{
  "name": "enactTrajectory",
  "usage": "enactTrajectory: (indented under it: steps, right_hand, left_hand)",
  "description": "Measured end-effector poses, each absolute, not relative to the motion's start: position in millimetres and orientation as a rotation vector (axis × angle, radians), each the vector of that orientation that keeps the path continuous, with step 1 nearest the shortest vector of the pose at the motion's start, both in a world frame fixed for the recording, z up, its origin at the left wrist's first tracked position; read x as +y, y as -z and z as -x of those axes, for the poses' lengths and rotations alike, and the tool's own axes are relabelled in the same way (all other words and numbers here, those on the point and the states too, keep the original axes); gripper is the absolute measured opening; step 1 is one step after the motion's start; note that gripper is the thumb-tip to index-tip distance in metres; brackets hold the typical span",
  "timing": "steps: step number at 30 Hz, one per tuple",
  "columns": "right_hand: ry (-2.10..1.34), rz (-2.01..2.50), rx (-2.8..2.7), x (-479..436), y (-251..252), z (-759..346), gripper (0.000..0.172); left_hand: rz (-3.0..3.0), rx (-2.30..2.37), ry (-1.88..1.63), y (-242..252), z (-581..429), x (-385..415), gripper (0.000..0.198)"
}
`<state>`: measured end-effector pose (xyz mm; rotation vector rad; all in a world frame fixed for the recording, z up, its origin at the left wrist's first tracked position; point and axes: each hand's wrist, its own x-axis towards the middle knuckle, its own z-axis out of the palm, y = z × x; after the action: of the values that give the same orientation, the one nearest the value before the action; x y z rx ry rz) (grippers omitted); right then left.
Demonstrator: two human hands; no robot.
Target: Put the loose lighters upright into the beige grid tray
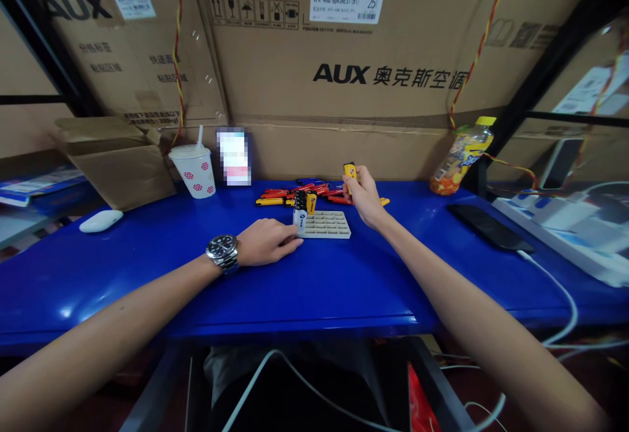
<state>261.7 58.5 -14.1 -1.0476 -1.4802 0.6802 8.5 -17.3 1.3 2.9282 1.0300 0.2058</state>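
My right hand [364,195] is raised a little above the blue table [314,274], its fingers closed on a yellow lighter [349,171] held upright. My left hand [268,242], with a wristwatch on the wrist, rests on the table with its fingertips against the left edge of a beige slotted tray [328,225]. Several lighters [303,208] stand upright in the tray's left end. Behind the tray lies a loose pile of red, yellow and blue lighters [299,192].
A paper cup with straw [193,170], an open cardboard box [115,157] and a white mouse [101,220] sit at the left. At the right are a yellow-capped bottle [462,155], a black phone [489,227] and white cables. Large cartons line the back.
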Motion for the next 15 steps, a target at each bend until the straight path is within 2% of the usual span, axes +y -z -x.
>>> enactTrajectory:
  steps: [10,15]
  right_hand:
    - [-1.029,0.907,-1.281,35.2,-1.2,-248.5,0.033]
    - [-1.071,1.141,-1.129,26.6,-8.7,-246.1,0.051]
  left_hand:
    - [-2.964,1.027,-0.193,-0.9,-8.5,-17.2,0.035]
    - [-2.97,1.024,-0.194,-0.8,-8.5,-17.2,0.035]
